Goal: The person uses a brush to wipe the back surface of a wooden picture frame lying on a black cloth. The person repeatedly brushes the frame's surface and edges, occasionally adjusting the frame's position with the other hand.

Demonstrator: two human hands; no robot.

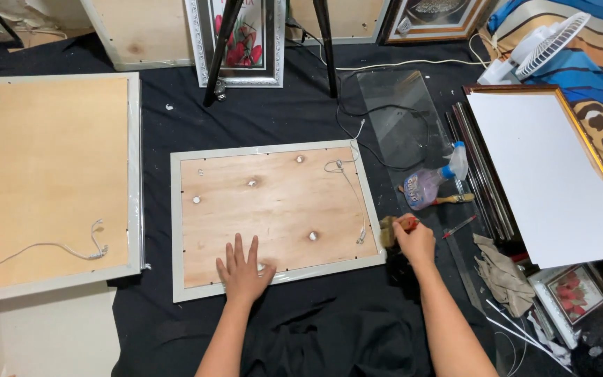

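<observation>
A picture frame (176,230) lies face down on black cloth, its plywood backing (273,209) up, with a hanging cord (354,195) along its right side. My left hand (243,269) rests flat, fingers spread, on the backing near the frame's front edge. My right hand (413,239) is closed around a small brush (389,229) with a reddish handle, just off the frame's right front corner.
A larger face-down frame (50,181) lies to the left. A spray bottle (430,183), a second brush (455,199), a glass sheet (399,105) and metal strips (483,181) lie to the right. A white board in a gold frame (553,174), rags (500,269) and tripod legs (326,49) are nearby.
</observation>
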